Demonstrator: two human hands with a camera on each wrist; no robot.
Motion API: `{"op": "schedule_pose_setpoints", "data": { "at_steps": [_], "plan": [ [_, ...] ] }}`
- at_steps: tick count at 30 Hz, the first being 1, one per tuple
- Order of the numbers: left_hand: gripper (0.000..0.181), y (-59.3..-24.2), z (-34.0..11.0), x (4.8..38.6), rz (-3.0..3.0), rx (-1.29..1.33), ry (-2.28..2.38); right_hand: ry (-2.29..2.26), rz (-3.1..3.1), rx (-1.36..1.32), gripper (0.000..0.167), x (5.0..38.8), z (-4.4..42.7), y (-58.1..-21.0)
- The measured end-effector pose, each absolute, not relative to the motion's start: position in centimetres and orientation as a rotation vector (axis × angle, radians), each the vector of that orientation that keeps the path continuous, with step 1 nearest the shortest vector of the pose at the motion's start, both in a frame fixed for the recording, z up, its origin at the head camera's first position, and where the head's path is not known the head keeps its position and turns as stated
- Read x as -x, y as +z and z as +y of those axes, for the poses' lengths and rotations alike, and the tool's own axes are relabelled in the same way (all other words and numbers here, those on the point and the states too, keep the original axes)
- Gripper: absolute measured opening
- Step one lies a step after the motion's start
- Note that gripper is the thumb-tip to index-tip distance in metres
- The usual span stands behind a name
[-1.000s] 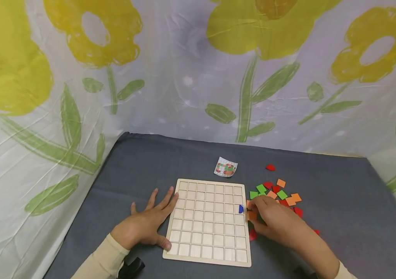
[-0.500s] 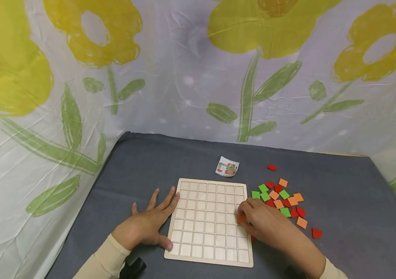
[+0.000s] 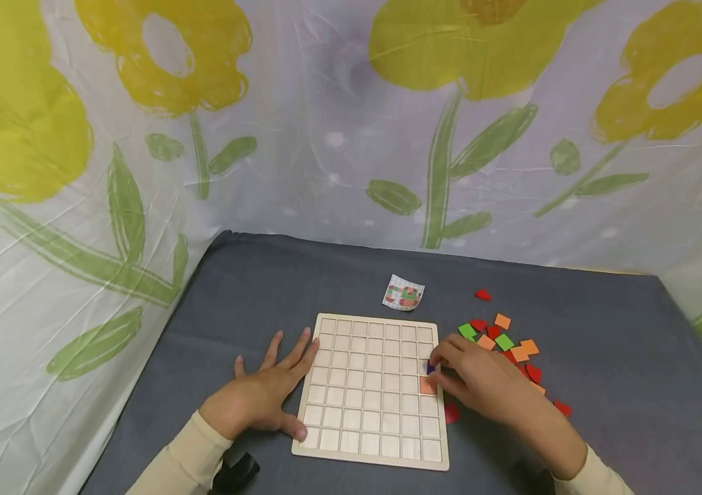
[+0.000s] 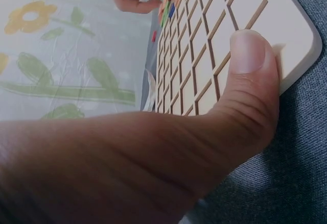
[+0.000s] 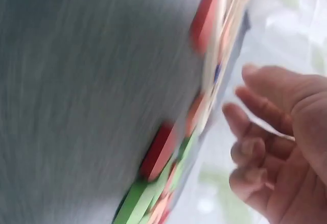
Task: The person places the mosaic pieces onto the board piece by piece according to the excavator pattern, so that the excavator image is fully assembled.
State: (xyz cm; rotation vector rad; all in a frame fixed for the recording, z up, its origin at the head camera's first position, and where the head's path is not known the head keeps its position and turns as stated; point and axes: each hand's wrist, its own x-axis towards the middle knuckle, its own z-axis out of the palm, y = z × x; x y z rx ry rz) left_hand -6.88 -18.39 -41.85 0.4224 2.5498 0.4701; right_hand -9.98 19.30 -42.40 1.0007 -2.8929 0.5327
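Observation:
A wooden grid board (image 3: 372, 380) lies flat on the dark cloth. My left hand (image 3: 264, 399) rests with spread fingers along its left side; in the left wrist view the thumb (image 4: 250, 55) presses on the board's corner. Over the right edge is my right hand (image 3: 487, 378), its fingertips beside a small blue piece (image 3: 430, 368) in a right-column cell and partly covering it. Just below that piece, an orange square tile (image 3: 428, 385) sits in a cell. In the right wrist view my right hand (image 5: 281, 142) has thumb and fingers apart, holding nothing.
Loose red, orange and green tiles (image 3: 504, 342) are scattered right of the board, some hidden by my right hand. One red piece (image 3: 452, 413) lies close to the right edge. Behind the board is a small printed pattern card (image 3: 403, 293).
My right hand has brought the orange square tile from beside the board leftward into a right-column cell and let it go. Its fingers then moved up to the blue piece. My left hand stays put.

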Motion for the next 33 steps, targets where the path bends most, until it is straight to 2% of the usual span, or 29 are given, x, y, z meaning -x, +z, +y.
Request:
{"op": "schedule_pose_setpoints", "data": {
  "at_steps": [6,11,23,33],
  "plan": [
    [0.142,-41.7,-18.3,7.1,2.54,-0.415,0.456,0.367,-2.944,-0.677,0.03,12.5,21.4,-42.8],
    [0.142,-41.7,-18.3,7.1,2.539,-0.407,0.443,0.306,-3.009,-0.526,0.034,13.8,22.1,-43.0],
    [0.143,-41.5,-18.1,7.0,2.555,-0.433,0.461,0.291,-3.072,-0.496,0.028,14.8,21.8,-42.9],
    [0.144,-41.5,-18.1,7.2,2.547,-0.425,0.439,0.293,-3.149,-0.549,0.035,15.7,21.5,-42.6]
  ]
}}
